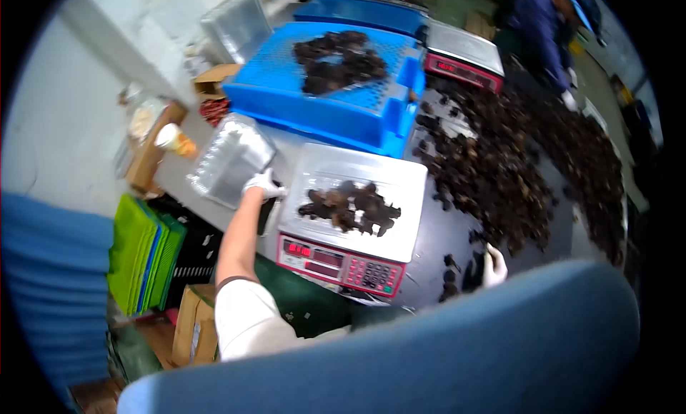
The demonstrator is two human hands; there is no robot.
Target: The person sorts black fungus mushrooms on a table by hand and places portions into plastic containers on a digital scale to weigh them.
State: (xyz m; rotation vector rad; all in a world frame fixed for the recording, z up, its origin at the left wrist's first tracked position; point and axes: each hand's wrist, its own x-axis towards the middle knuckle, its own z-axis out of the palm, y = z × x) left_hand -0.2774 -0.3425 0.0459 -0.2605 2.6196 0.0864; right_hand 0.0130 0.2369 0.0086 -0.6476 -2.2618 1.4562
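My left hand [264, 185], in a white glove, is at the lower right corner of a clear plastic container [232, 157]. Its thumb and fingers look spread, and blur hides whether they grip the rim. Beside it, a digital scale [400, 221] bears a loose pile of dark, dried pieces [350, 205] resembling wood-ear mushrooms. My right hand [494, 266], also gloved, is low over the dark table near a few stray pieces [449, 275] and the large heap [493, 171]. Its visible fingers are stretched out with nothing seen in them; its lower part is hidden.
Behind the scale, a blue perforated crate [250, 103] bears more dark pieces. A second scale [464, 53] stands farther back. Another person [539, 28] is at the upper right. A paper cup [174, 139] and green crates [136, 257] are at left. A blue rounded surface [429, 342] blocks the foreground.
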